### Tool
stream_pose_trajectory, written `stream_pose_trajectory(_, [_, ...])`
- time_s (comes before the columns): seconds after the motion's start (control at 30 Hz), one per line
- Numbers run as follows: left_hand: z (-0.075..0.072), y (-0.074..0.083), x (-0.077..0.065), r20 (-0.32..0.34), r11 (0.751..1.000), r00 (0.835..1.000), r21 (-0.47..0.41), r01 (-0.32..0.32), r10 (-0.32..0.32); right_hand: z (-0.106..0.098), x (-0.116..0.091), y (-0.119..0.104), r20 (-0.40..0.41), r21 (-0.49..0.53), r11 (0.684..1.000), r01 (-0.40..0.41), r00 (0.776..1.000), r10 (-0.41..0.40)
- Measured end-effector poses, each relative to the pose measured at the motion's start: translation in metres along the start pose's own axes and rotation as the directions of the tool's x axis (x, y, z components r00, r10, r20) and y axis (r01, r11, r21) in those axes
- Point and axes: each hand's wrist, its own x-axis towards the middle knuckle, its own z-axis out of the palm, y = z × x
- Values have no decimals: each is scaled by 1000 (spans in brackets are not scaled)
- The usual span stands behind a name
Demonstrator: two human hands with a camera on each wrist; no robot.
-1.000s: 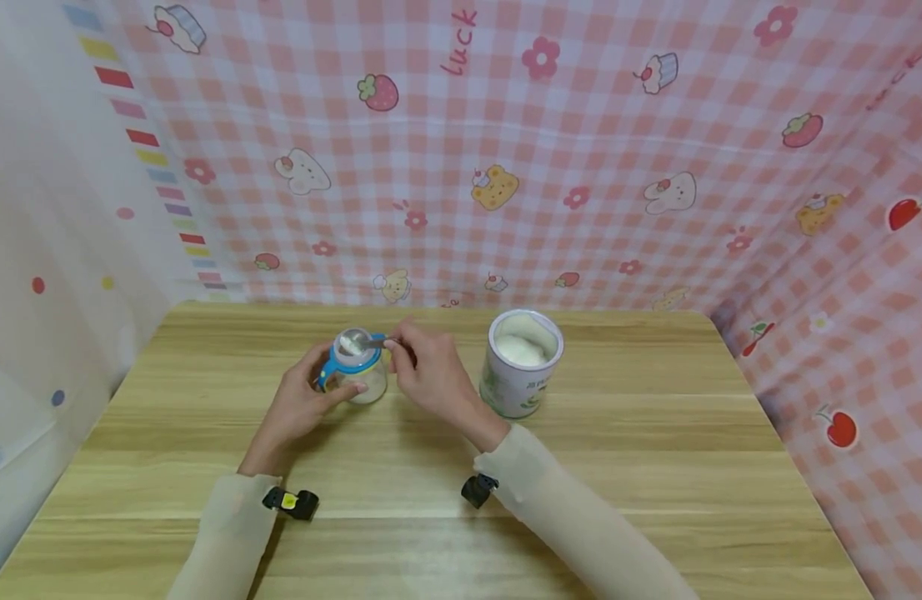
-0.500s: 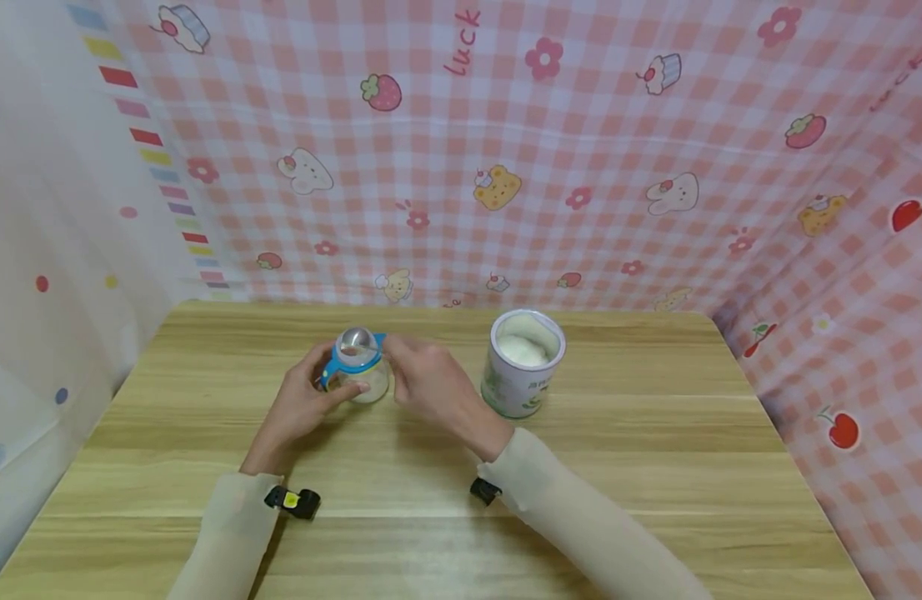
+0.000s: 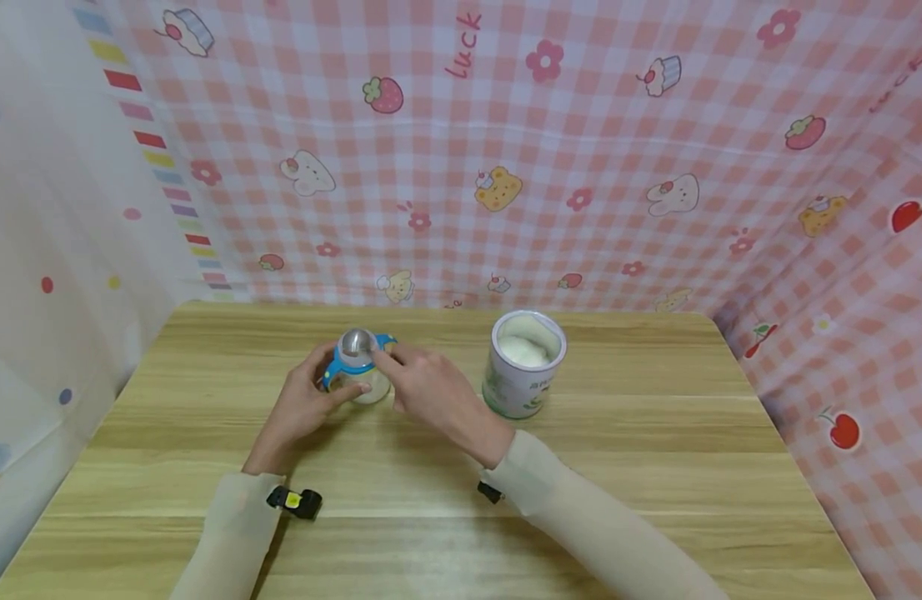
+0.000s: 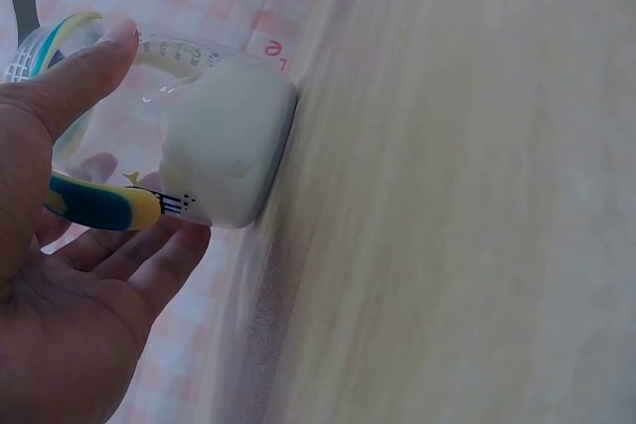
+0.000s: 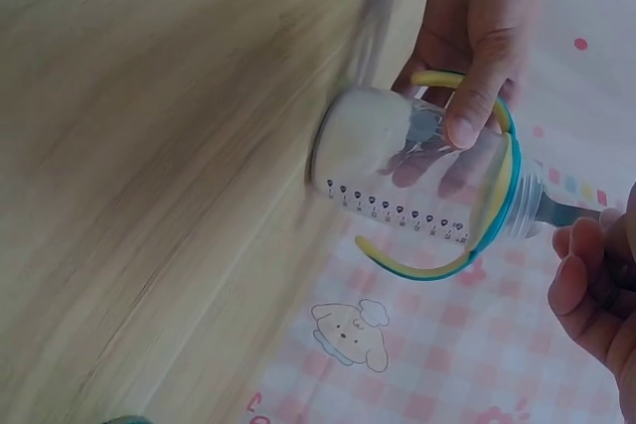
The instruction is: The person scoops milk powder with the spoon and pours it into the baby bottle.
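A clear baby bottle (image 3: 376,387) with blue-and-yellow handles stands upright on the table. White powder fills its lower part, seen from the side in both wrist views. My left hand (image 3: 305,405) grips the bottle, thumb in front and fingers behind. Over the open mouth lies the metal spoon (image 3: 357,342), its rounded back facing up. My right hand (image 3: 440,392) pinches the spoon by its handle (image 5: 564,212). Whether powder is still under the spoon's bowl is hidden. Right of that hand stands a white can (image 3: 517,385), open and holding white powder.
The wooden table (image 3: 626,467) runs back to a pink checked cloth (image 3: 446,150) that hangs behind it. A white dotted cloth (image 3: 48,350) hangs along the left side.
The spoon, which held white powder facing up a second ago, has been turned over above the bottle's mouth by my right hand. The left hand keeps its grip in place.
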Motion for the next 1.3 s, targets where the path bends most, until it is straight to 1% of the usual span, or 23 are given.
stream_pose_trajectory(0.27, [0,-1,0,-6,1000,1000,3,-11,11,0,-3,1,5,-34,998,47,999,-47])
stream_pose_trajectory(0.4, [0,-1,-1,-8,1000,1000,-2,-13,13,0,-6,1,26,-37,998,48,999,-47])
stream_pose_trajectory(0.5, [0,-2,0,-9,1000,1000,-8,-14,14,2,-7,1,24,-10,1000,14,1000,-14])
stream_pose_trajectory(0.6, [0,-4,0,-9,1000,1000,-12,-14,13,4,-8,3,5,48,998,-48,999,48])
stream_pose_trajectory(0.7, [1,-4,1,-5,1000,1000,-15,-11,11,7,-8,5,-14,133,985,-113,993,116])
stream_pose_trajectory(0.77, [1,-4,1,-2,1000,1000,-16,-12,12,9,-9,7,-23,208,966,-153,987,162])
stream_pose_trajectory(0.87, [1,-3,1,-2,1000,1000,-18,-16,16,10,-9,9,-14,315,925,-213,973,229])
stream_pose_trajectory(0.97, [1,-2,1,-1,1000,1000,-20,-21,21,10,-9,8,14,405,866,-293,949,315])
stream_pose_trajectory(1.03, [1,-2,1,-2,999,1000,-27,-20,20,9,-9,8,39,462,814,-351,925,377])
stream_pose_trajectory(1.13, [1,-2,1,-3,999,1000,-30,-17,17,10,-8,7,76,534,730,-427,884,462])
stream_pose_trajectory(1.23, [1,-3,2,-4,999,1000,-27,-19,19,12,-7,7,98,600,644,-474,843,529])
stream_pose_trajectory(1.3, [1,-5,2,-4,999,1000,-24,-25,25,13,-7,7,106,649,584,-487,819,564])
